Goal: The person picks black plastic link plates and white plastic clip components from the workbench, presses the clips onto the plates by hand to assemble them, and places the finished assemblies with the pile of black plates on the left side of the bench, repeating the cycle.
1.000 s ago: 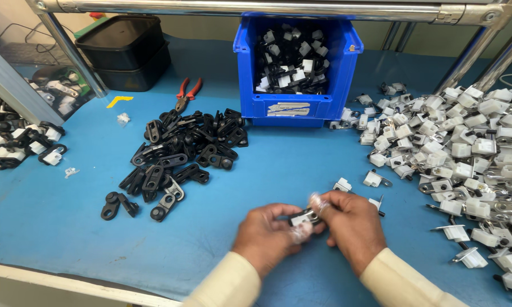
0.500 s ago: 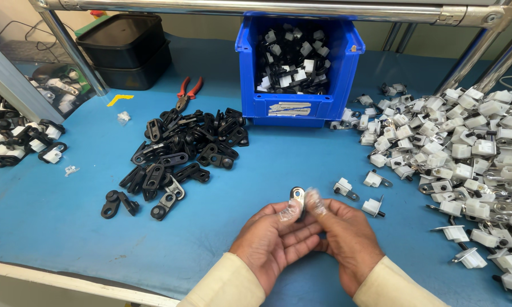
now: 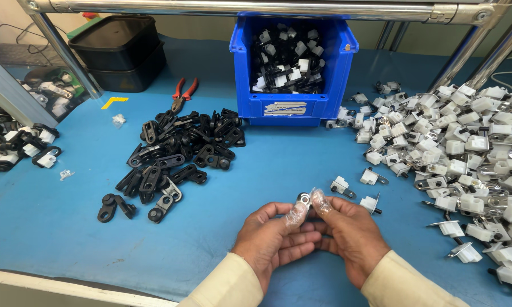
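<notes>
1 white rectangular label [image 3: 285, 108] sits on the front wall of the blue bin [image 3: 335, 85].

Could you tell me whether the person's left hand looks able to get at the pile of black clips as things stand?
Probably yes, once freed. The left hand shares a small metal part with the right hand, and only bare blue tabletop lies between it and the black clips.

Left hand [image 3: 273, 239] and right hand [image 3: 349, 236] pressed together, palms inward, covered fingertips [image 3: 297, 213] pinched upward.
</notes>
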Demonstrator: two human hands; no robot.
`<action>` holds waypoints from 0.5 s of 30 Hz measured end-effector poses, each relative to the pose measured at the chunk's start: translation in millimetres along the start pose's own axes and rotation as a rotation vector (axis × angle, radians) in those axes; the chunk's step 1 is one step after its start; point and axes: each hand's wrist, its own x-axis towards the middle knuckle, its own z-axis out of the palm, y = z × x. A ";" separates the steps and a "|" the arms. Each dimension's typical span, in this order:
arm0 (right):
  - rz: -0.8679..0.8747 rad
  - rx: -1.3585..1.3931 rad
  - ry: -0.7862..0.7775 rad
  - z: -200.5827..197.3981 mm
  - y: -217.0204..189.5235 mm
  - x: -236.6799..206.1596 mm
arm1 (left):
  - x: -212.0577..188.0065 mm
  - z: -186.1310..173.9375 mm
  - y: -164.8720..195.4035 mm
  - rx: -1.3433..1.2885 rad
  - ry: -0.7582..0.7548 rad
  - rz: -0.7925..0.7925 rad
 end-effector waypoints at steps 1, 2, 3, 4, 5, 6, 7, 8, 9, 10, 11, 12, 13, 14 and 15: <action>-0.013 -0.004 -0.017 -2.6 0.4 1.1 | 0.4 -0.5 0.6 0.048 0.007 -0.006; -0.040 -0.064 -0.028 -5.6 0.2 3.3 | 0.9 -1.3 1.1 0.097 0.015 -0.012; -0.067 -0.124 -0.039 -9.0 -0.7 6.6 | 1.7 -2.0 1.0 0.145 0.022 -0.017; -0.095 -0.185 -0.049 -10.0 -0.3 10.6 | 3.3 -0.9 -0.1 0.168 0.032 -0.016; -0.083 -0.186 -0.019 -8.6 1.3 14.9 | 5.8 1.5 -2.0 0.191 0.043 -0.015; -0.073 -0.185 0.013 -6.9 2.5 18.7 | 7.9 3.0 -3.6 0.215 0.053 -0.014; -0.063 -0.185 0.044 -6.0 3.4 21.4 | 9.6 4.1 -5.8 0.224 0.071 -0.002; -0.054 -0.166 0.053 -5.4 3.7 22.9 | 11.1 5.2 -8.0 0.230 0.089 0.010; -0.042 -0.148 0.062 -5.3 3.6 23.4 | 11.9 5.3 -9.8 0.234 0.108 0.021; -0.030 -0.129 0.072 -5.0 3.6 23.4 | 12.5 4.2 -10.5 0.238 0.097 0.023; -0.021 -0.141 0.024 -6.5 2.7 22.5 | 13.2 2.8 -10.4 0.243 0.085 0.024; -0.012 -0.152 -0.022 -10.5 -0.1 20.8 | 13.7 1.9 -10.0 0.248 0.072 0.026; -0.004 -0.166 -0.069 -14.0 -2.9 20.0 | 14.6 1.3 -8.8 0.263 0.056 0.019; -0.025 -0.234 -0.067 -15.5 -4.4 20.0 | 15.0 0.3 -7.0 0.277 0.042 0.012; -0.046 -0.300 -0.065 -16.7 -5.0 20.5 | 14.7 0.0 -6.4 0.293 0.030 0.004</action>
